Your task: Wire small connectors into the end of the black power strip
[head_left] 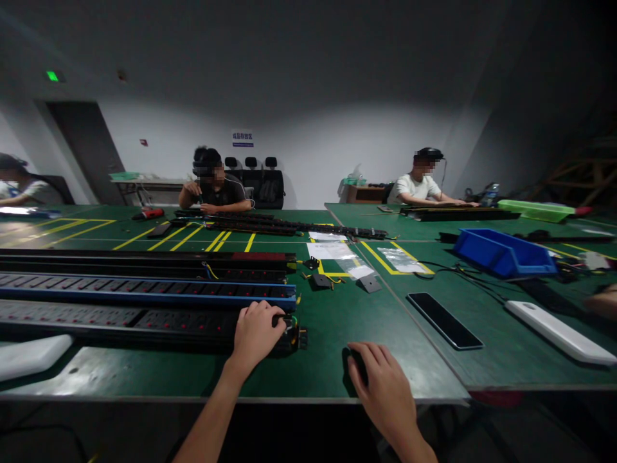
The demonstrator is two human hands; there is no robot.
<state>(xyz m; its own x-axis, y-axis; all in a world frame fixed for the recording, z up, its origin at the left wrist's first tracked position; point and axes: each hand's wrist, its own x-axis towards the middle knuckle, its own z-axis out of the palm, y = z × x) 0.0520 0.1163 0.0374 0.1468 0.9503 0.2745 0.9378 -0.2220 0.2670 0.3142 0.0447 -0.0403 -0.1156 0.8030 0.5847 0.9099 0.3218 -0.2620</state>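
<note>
My left hand (257, 329) lies over the right end of the nearest power strip (178, 319), its fingers curled around the strip's far edge and thumb. That strip is long and black, with a row of sockets and small red marks; wires and a black end piece stick out past my fingers. On the green table near its front edge rests my right hand (385, 386), thumb apart from the fingers, holding nothing visible. Behind the nearest strip lie a blue-edged power strip (159, 287) and a dark strip (144, 259).
To the right are a phone (444, 320), a white slab-like object (559, 332) and a blue bin (504, 252). Small black end plates (369, 283) and plastic bags (399, 260) lie mid-table. Co-workers sit across the table (328, 334). A white object (33, 357) is at left.
</note>
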